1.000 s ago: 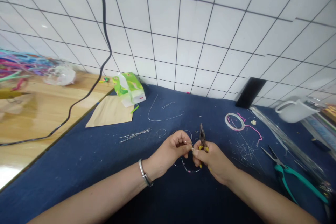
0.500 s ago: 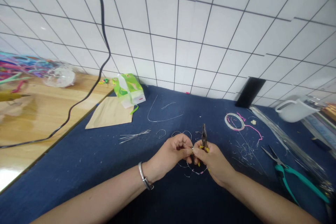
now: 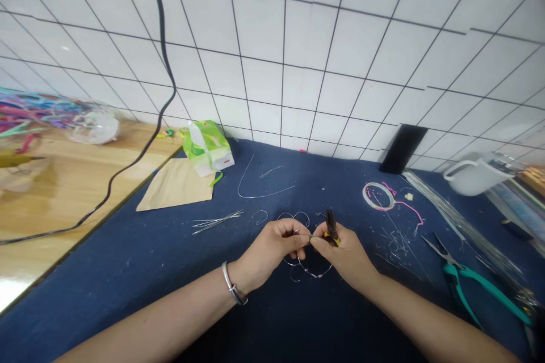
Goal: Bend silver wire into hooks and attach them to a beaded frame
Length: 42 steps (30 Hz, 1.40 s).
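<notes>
While the left hand point(image 3: 269, 249) clamps its grip on the beaded wire point(image 3: 319, 276), thumb against finger, the right hand point(image 3: 347, 249) pinches too at three o'clock, yellow-handled pliers point(image 3: 331, 222) tucked in that grip! The beaded loop shows just below, at six. Straight wires point(image 3: 217, 222) lie at nine on the blue counter point(image 3: 128, 272), a white ring point(image 3: 365, 197) at two.

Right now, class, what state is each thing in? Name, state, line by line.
Left hand, pinching beaded wire
Right hand, holding yellow-handled pliers
Yellow-handled pliers, held; jaws unclear
Beaded wire, curved
Teal-handled pliers, lying down, jaws open
Straight wires, lying crossed
Tissue pack, opened
White ring, lying flat
Brown paper, lying flat
Black cable, curving
</notes>
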Motion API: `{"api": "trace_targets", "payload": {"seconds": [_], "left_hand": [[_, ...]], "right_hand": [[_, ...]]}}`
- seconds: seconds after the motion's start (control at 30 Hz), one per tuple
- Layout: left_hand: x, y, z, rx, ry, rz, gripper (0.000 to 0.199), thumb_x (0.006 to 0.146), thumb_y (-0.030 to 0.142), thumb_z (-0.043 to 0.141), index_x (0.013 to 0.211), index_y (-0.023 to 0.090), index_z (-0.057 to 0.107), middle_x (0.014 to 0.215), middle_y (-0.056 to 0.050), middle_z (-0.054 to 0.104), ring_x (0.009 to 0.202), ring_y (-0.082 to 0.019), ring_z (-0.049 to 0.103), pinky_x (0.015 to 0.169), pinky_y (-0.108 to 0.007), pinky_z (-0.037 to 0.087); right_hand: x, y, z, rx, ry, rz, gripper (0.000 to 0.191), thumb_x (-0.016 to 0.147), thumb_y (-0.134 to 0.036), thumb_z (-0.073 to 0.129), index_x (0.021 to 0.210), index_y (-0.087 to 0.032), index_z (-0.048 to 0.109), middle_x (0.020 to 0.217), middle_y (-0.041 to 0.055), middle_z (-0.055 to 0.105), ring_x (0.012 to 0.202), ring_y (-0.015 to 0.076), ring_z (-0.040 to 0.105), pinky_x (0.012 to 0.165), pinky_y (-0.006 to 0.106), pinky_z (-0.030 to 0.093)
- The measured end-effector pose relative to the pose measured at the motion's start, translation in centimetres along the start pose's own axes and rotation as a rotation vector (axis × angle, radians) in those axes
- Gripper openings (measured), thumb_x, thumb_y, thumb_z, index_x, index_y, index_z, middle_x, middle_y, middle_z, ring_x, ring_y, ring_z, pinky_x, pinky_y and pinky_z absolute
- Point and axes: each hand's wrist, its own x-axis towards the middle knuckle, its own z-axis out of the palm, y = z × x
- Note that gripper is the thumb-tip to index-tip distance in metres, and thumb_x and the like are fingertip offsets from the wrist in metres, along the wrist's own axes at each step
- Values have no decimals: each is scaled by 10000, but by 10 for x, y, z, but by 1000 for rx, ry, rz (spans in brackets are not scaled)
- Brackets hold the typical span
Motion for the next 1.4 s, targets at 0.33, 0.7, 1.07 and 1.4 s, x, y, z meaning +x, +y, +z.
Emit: {"api": "trace_targets", "payload": {"seconds": [0.33,0.7,1.07,1.4], "left_hand": [[2,-2,-2,-28,-64,-21,119,759,239,619,728,128,588,550,7,578,503,-89,534,523,-214,381],[1,-1,-2,-82,-96,-42,134,766,251,619,745,125,577,637,7,572,527,-78,538,541,-212,381],[2,-5,0,-87,-39,-97,140,779,261,600,770,124,571,705,-23,585,578,-93,542,576,-227,391],[1,1,-1,236,23,30,114,792,240,562,776,144,621,642,17,527,557,-75,430,564,-217,345]], "right_hand": [[-1,9,-3,-380,94,-453,85,824,-257,501,776,-213,556,749,28,566,744,158,521,719,296,393],[-2,7,2,-197,61,-202,145,819,-321,512,732,-205,513,676,-17,502,620,108,465,612,240,378],[-1,3,3,-24,17,-82,147,809,-314,509,759,-178,534,656,-36,476,609,87,430,589,210,360],[3,-1,-8,13,-82,-12,140,789,-300,506,716,-183,530,615,-48,440,570,79,395,550,209,340]]}}
